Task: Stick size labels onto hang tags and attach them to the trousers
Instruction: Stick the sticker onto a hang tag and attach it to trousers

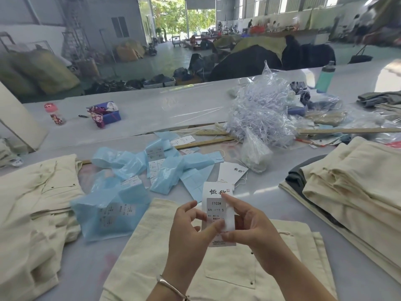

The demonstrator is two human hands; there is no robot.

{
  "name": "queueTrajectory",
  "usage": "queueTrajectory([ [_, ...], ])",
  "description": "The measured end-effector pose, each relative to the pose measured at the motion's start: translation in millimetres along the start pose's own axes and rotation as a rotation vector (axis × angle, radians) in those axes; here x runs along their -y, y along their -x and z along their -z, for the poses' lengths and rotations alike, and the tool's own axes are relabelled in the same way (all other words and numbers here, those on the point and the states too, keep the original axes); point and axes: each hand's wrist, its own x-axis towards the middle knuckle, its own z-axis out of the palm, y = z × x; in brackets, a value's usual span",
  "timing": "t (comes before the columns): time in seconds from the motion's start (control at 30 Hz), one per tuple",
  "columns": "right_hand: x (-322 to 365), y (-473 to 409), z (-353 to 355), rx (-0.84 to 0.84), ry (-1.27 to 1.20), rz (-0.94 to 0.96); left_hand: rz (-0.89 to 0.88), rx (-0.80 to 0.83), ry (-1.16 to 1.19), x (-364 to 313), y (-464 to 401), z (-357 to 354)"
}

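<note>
White rectangular card hang tag [217, 211] w/ black printed characters & a grey size label reading 1103# / S is held upright over the bench, btwn both hands. Left hand [189, 230] grip: thumb pressed on tag's lower face, fingers curled loosely by its left edge. Right hand [249, 228] grip: pinches tag's right edge, index finger laid up along the tag face, a small white scrap under the thumb; can't tell what the scrap is. Silver bangle [171, 286] on left wrist. Directly under the grips lie cream cotton trousers [230, 272], flat, pocket w/ dark studs showing. Just beyond the grips, a second white hang tag [232, 173] w/ string. Left of & beyond the grips: scattered pale blue label backing sheets [132, 181]. Far left, another heap of cream trousers [32, 205]; right, a folded stack of cream trousers [355, 187]. Further out, right, a clear plastic bag of white tag strings [260, 111] on the grey-white bench [152, 109].
</note>
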Motion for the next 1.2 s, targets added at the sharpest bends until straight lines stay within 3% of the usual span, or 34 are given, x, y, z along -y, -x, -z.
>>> queueTrajectory([
  [0.27, -7.0, 1.2, -13.4, -0.047, 0.001, 0.094, -0.165, -0.101, -0.17, -5.6, 7.8, -2.8],
  [0.63, -4.1, -5.4, -18.3, -0.072, -0.058, 0.097, -0.133, -0.113, -0.163, -0.9, 8.2, -8.1],
  [0.8, -2.9, -7.2, -17.4, -0.08, -0.083, 0.09, -0.062, -0.091, -0.034, -5.9, 4.0, -1.0],
  [1.0, -1.5, -12.4, -15.9, -0.056, -0.178, 0.088, 0.077, 0.053, 0.541, -6.8, 2.9, 0.7],
  [1.2, -0.3, -20.7, -22.8, -0.186, -0.332, 0.043, 0.038, 0.076, 0.511, -4.5, -0.7, -3.0],
])
